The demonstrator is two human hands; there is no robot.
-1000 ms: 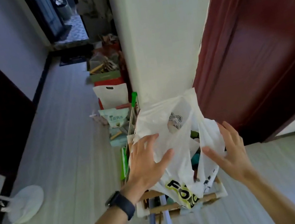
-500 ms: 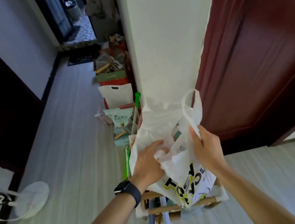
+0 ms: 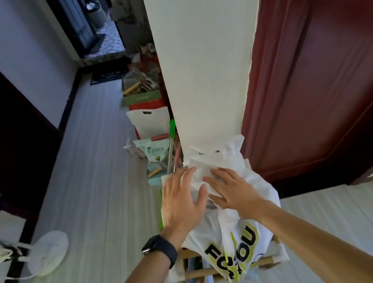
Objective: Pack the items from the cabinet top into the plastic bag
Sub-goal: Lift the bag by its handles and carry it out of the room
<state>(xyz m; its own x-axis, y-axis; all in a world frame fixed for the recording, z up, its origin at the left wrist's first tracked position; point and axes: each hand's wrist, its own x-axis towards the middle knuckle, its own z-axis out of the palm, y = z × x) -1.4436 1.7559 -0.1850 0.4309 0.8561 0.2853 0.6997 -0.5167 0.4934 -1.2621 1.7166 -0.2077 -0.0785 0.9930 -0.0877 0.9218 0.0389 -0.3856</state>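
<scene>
The plastic bag (image 3: pixel 235 240) is pressed closed under the left hand (image 3: pixel 182 203) and right hand (image 3: pixel 235 191), fingers spread. Packing seems done; tying is called for next.

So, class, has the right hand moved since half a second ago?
Yes. The right hand has shifted left, away from the red door, and now lies flat on the plastic bag.

Two hands (left hand (image 3: pixel 180 199), right hand (image 3: pixel 235 191)) and one plastic bag (image 3: pixel 237 239) at 6 o'clock; one wristwatch (image 3: pixel 161 249) at 7 o'clock; one fan base (image 3: pixel 48 253) at 8 o'clock; one door (image 3: pixel 341 64) at 2 o'clock.
</scene>
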